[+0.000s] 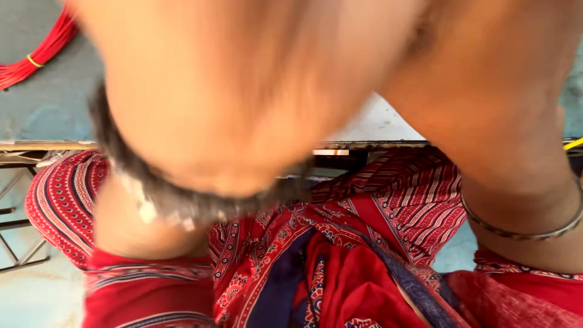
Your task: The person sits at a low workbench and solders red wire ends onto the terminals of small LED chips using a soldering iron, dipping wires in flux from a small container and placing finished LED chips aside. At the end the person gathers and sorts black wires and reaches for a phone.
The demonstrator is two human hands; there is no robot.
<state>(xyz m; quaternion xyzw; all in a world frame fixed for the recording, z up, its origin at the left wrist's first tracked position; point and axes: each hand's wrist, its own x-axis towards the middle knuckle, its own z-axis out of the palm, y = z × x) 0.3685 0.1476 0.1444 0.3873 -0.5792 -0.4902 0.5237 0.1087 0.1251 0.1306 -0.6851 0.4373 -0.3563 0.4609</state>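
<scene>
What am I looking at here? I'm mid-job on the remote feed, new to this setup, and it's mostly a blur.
There is no machine here: a person wears a camera on the head, and this single picture looks down past their own raised arms.

The big blurred shape is the left forearm, very close to the lens, with a dark bracelet at the wrist. The right forearm rises on the other side and wears a thin metal bangle. Both hands run out of the top of the picture, so any grip or held thing is out of sight.

Below lies the person's lap in red patterned cloth. Beyond it runs the edge of a grey table, with a bundle of red wires tied by a yellow band.
</scene>
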